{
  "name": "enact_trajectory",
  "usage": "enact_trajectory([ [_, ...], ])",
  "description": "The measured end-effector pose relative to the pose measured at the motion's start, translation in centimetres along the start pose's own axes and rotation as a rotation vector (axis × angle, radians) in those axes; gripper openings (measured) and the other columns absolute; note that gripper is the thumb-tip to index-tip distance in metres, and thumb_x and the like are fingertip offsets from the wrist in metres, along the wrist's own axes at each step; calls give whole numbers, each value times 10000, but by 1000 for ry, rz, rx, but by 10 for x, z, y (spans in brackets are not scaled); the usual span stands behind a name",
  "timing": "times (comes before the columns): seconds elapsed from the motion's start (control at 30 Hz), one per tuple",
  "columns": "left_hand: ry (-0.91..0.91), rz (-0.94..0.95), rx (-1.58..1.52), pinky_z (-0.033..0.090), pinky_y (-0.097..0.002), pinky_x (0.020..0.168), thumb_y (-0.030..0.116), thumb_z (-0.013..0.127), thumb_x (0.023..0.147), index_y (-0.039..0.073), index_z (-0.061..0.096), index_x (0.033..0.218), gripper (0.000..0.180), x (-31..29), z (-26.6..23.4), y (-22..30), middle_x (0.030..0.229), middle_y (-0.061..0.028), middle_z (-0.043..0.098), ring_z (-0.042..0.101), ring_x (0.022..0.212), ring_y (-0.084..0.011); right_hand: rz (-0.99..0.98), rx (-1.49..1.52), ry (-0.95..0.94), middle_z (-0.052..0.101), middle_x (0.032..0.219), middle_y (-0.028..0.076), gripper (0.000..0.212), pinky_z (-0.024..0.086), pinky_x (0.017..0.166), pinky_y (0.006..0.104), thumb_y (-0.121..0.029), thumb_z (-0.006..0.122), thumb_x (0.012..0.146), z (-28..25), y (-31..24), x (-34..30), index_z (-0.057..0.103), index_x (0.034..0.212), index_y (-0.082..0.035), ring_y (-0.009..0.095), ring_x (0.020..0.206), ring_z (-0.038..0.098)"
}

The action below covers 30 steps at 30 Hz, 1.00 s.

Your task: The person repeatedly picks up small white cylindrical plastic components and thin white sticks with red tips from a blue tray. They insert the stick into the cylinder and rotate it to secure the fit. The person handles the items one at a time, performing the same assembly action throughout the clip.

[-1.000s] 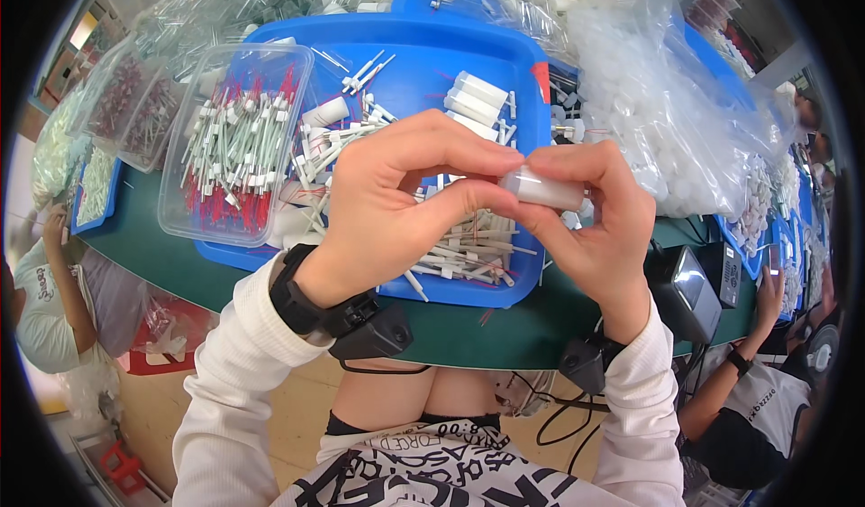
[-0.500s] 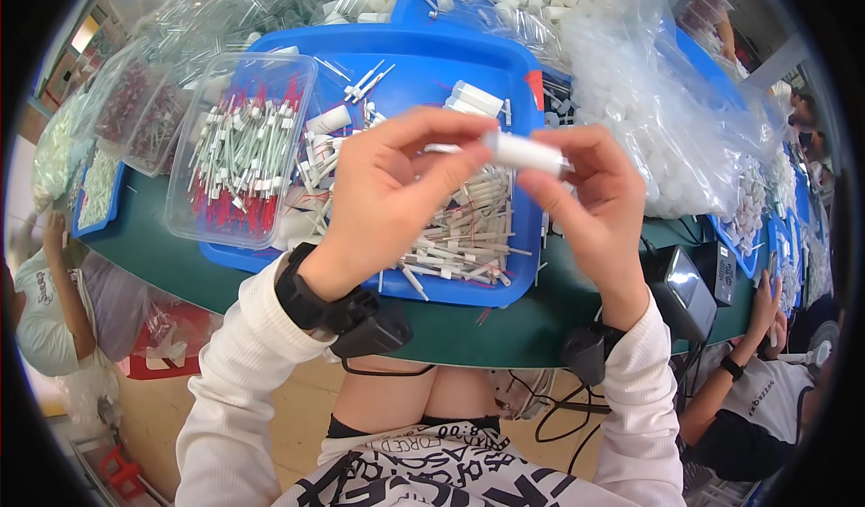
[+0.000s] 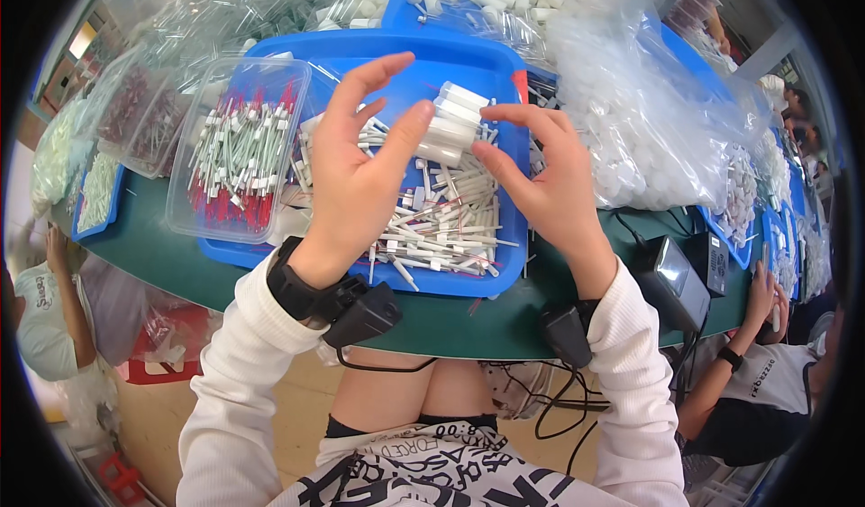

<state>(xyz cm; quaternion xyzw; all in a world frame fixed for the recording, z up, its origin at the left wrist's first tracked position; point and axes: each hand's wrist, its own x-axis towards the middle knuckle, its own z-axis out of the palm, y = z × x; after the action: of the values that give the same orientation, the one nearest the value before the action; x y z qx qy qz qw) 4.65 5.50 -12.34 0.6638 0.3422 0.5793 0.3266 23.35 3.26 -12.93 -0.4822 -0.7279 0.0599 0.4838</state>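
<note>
My left hand is raised over the blue tray, its thumb and fingers spread apart and nothing held between them. My right hand has its thumb and index finger at the right end of a white tube with a clear, glossy outer layer. That tube lies against several similar white tubes stacked side by side in the tray. Beneath and around them is a loose heap of thin white sticks with fine red wires.
A clear plastic box of white sticks with red wires overlaps the tray's left side. Bags of white pieces crowd the right and back. A black device with cables stands at right. Co-workers sit at both sides.
The white tube held up between both hands has come down among the stacked tubes. My left hand has let go and opened; my right hand has moved left and away from me.
</note>
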Motion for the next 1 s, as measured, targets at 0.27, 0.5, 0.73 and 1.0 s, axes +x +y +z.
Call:
enact_trajectory([
  [0.27, -186, 59, 264, 319, -343, 965, 65, 603, 762, 47, 589, 1051, 290, -2, 0, 2, 1163, -128, 535, 477, 1110, -227, -134, -425, -165, 471, 801, 34, 248, 352, 703, 334, -283, 720, 607, -13, -18, -9, 566, 622, -89, 228, 789, 457],
  [0.5, -388, 286, 356, 394, -323, 866, 46, 656, 724, 44, 596, 1072, 353, 1, -4, 18, 1132, -111, 556, 536, 985, -210, -138, -94, -129, 558, 790, 37, 202, 396, 650, 300, -162, 689, 668, -13, -18, -8, 584, 812, -68, 204, 685, 520],
  [0.73, -248, -90, -218, 445, -276, 807, 2, 639, 762, -17, 563, 1022, 271, -5, 3, 11, 1032, -92, 581, 561, 920, -153, 15, 12, 13, 572, 695, 46, 133, 397, 584, 256, -138, 678, 703, -53, 7, 10, 626, 788, -50, 163, 639, 517],
  [1.0, -218, -126, -410, 431, -320, 880, -15, 564, 809, -36, 466, 1085, 294, -5, 3, 10, 1084, -207, 565, 562, 999, -210, -23, -595, -337, 520, 637, 10, 144, 372, 670, 327, -215, 709, 588, -57, 4, -1, 625, 649, -114, 200, 682, 476],
])
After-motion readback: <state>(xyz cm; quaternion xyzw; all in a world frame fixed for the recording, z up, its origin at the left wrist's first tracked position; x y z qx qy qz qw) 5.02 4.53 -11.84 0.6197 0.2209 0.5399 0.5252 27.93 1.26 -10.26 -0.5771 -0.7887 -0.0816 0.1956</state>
